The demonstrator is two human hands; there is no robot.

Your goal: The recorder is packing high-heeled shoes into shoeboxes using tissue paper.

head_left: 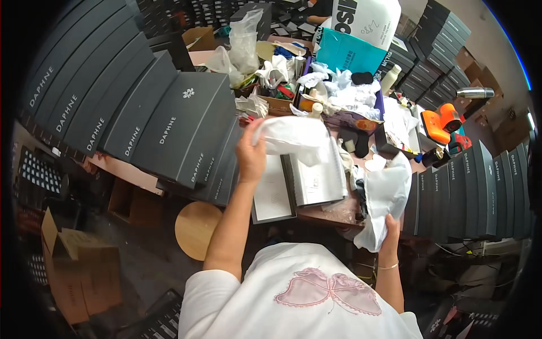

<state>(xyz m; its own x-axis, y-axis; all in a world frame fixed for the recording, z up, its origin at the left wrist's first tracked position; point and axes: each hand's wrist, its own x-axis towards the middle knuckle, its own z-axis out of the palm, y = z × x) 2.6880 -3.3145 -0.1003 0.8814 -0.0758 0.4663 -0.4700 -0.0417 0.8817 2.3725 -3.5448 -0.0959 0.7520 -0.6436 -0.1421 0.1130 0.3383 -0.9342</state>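
Note:
My left hand is closed on one end of a white wrapped bundle, raised above the table. The wrapping hides what is inside, and its far end is slightly blurred. On the right, my right hand grips the lower edge of a white bag that hangs at the table's front edge. Between my hands lies an open shoebox, with a pale inside showing on its left part. White tissue paper covers its right part, just below the bundle.
Dark shoeboxes stand in rows at the left, with more shoeboxes at the right. A purple-edged bin full of crumpled paper stands behind. Orange tape dispensers sit at back right. A round stool and a cardboard carton are below.

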